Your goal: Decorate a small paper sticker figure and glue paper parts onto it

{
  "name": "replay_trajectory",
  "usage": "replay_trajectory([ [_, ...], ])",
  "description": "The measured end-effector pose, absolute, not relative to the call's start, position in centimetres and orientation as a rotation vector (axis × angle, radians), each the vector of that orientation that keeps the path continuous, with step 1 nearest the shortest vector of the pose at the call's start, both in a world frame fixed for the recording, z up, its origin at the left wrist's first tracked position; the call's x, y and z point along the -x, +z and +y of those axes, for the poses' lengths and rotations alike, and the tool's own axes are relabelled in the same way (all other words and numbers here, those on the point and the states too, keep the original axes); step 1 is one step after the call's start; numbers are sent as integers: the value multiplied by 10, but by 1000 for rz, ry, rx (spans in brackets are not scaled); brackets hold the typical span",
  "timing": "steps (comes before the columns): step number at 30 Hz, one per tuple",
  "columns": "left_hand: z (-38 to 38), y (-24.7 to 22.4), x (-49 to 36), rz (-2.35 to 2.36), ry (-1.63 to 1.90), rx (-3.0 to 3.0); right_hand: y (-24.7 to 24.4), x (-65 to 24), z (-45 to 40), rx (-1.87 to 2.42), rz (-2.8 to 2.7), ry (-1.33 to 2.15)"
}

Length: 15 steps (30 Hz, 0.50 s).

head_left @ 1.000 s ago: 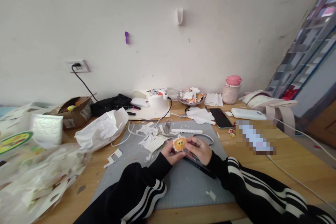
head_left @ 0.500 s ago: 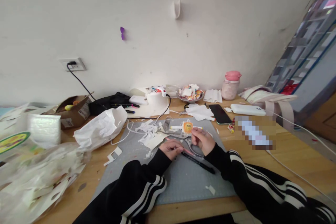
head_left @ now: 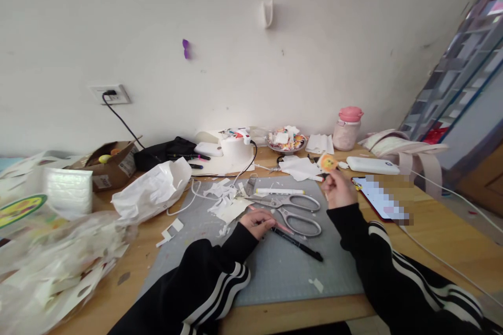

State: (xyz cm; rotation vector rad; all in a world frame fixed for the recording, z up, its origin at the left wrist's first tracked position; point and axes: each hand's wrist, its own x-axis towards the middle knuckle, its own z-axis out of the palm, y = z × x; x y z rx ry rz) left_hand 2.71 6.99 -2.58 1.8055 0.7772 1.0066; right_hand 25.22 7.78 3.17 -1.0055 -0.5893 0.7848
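Note:
A small orange and yellow picture piece (head_left: 327,163) is pinched upright in my right hand (head_left: 341,188), over the mat's right edge near the dark phone. Low over the grey cutting mat (head_left: 275,272), my left hand (head_left: 259,223) is closed around the end of a thin pinkish stick (head_left: 283,227). A black pen (head_left: 301,246) lies just right of those fingers. Behind it rest large scissors (head_left: 291,204) with grey handles, and a white marker (head_left: 280,191) lies beyond them. White paper scraps (head_left: 223,201) are heaped at the scissors' tips.
Along the wall stand a glue gun (head_left: 244,137) on a white roll, a bowl of scraps (head_left: 286,141) and a pink-lidded bottle (head_left: 348,128). A white power bank (head_left: 373,165) and lit phone (head_left: 383,200) lie right. Bags and a cardboard box (head_left: 112,166) fill the left.
My right hand has moved right and away from me with the picture piece, uncovering the scissors' handles. My left hand has stayed almost in place.

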Motion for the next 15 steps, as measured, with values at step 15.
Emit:
replay_trajectory([
  [15,70,-29,-30,854,922,-1605,65,-390,48,1264,-648,312],
])
